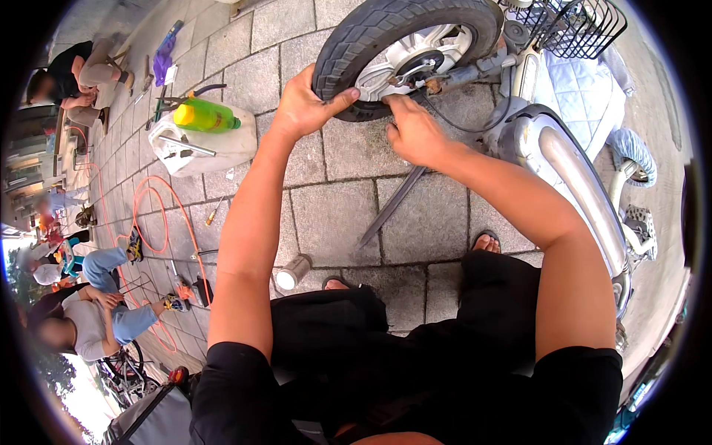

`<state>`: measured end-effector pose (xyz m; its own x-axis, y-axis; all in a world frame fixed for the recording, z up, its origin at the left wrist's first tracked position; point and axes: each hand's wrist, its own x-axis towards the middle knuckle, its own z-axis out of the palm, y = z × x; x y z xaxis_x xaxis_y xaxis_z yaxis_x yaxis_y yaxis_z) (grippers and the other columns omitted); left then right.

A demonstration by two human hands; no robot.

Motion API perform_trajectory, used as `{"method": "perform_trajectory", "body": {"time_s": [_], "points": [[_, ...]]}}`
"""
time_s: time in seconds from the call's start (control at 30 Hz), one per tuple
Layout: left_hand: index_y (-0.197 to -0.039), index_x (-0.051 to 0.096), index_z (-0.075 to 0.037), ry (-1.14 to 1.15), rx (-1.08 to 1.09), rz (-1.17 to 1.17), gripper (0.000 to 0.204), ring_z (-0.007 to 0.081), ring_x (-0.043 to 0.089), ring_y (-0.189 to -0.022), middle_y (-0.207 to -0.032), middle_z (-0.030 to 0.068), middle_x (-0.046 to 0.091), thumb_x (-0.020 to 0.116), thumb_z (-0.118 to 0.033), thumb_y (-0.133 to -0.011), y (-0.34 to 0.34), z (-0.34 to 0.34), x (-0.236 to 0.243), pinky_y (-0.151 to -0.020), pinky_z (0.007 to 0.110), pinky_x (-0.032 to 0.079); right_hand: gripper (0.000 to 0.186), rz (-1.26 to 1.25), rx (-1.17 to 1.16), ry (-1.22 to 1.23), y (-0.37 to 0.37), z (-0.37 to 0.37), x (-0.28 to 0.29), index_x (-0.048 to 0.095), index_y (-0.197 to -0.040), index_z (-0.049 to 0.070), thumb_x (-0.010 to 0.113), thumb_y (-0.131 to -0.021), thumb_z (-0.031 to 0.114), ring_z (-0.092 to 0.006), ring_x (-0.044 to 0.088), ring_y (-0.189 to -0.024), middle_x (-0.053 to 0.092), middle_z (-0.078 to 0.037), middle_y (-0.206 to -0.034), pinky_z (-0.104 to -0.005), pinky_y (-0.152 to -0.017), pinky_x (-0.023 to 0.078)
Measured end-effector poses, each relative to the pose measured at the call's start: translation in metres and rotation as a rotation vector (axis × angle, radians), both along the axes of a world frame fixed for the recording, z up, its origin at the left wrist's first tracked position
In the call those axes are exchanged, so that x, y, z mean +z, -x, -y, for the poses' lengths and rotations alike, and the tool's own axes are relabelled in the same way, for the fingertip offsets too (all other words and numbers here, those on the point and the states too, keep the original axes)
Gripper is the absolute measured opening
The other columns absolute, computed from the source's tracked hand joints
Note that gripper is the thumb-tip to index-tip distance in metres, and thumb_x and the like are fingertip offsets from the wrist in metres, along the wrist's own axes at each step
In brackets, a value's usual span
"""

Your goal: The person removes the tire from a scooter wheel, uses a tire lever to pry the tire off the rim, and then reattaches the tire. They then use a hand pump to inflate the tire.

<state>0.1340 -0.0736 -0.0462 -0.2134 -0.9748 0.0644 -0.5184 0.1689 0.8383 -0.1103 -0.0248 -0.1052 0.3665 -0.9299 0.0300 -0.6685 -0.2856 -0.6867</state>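
Two sandalled feet (486,241) rest on grey paving (334,215), a small can (294,272) near the left one and a flat dark bar (393,208) farther out. Beyond, the left hand (308,107), thumb spread, grasps the left edge of the wheel (356,46); the right hand (415,130), half curled, touches its near side, any grip unclear. The wheel lies just past both hands. Leftward, a yellow-green bottle (204,116) lies on a whitish jug (239,142).
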Motion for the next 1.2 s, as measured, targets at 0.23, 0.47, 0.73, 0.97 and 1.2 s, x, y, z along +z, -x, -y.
{"method": "perform_trajectory", "body": {"time_s": [0.23,0.47,0.73,0.97,1.2], "points": [[-0.120,0.069,0.003,0.015,-0.004,0.044,0.060,0.0153,0.073,-0.094,-0.102,0.0105,0.079,0.097,-0.033,-0.081,0.000,-0.001,0.001,-0.088,0.033,0.060,0.050,0.110,0.106,0.018,0.002,0.020,-0.031,0.057,-0.143,0.005,0.064,-0.093,0.008,-0.0432,0.056,-0.136,0.058,-0.021,-0.145,-0.0496,-0.118,0.045],[-0.120,0.068,0.004,-0.007,0.009,0.045,0.061,0.0178,0.073,-0.093,-0.102,0.0128,0.078,0.097,-0.032,-0.080,0.001,-0.004,0.001,-0.087,0.034,0.060,0.050,0.049,0.075,0.059,0.002,0.025,-0.037,0.059,-0.141,0.007,0.065,-0.092,0.008,-0.0421,0.057,-0.134,0.061,-0.020,-0.137,-0.0501,-0.117,0.045],[-0.117,0.069,0.003,0.005,0.018,0.045,0.059,0.0216,0.074,-0.094,-0.102,0.0147,0.078,0.097,-0.033,-0.079,-0.001,-0.002,-0.004,-0.087,0.037,0.060,0.047,-0.046,0.193,0.095,0.000,0.043,-0.037,0.064,-0.136,0.006,0.063,-0.089,0.008,-0.0450,0.065,-0.120,0.068,-0.019,-0.126,-0.0507,-0.106,0.053],[-0.122,0.070,0.002,-0.068,-0.024,-0.052,0.060,0.0207,0.074,-0.098,-0.107,0.0136,0.079,0.097,-0.031,-0.079,-0.004,0.006,-0.006,-0.092,0.035,0.060,0.039,-0.764,0.362,0.436,-0.035,0.023,-0.003,0.070,-0.125,-0.005,0.067,-0.089,0.010,-0.0307,0.074,-0.103,0.074,-0.019,-0.115,-0.0452,-0.089,0.057],[-0.125,0.070,0.000,-0.108,-0.080,-0.031,0.058,0.0179,0.072,-0.100,-0.110,0.0108,0.080,0.096,-0.025,-0.080,-0.010,0.011,0.007,-0.096,0.035,0.058,0.033,-0.866,0.448,0.201,-0.051,0.020,0.033,0.073,-0.114,-0.005,0.073,-0.088,0.016,-0.0285,0.077,-0.097,0.077,-0.017,-0.108,-0.0437,-0.082,0.058]]}}
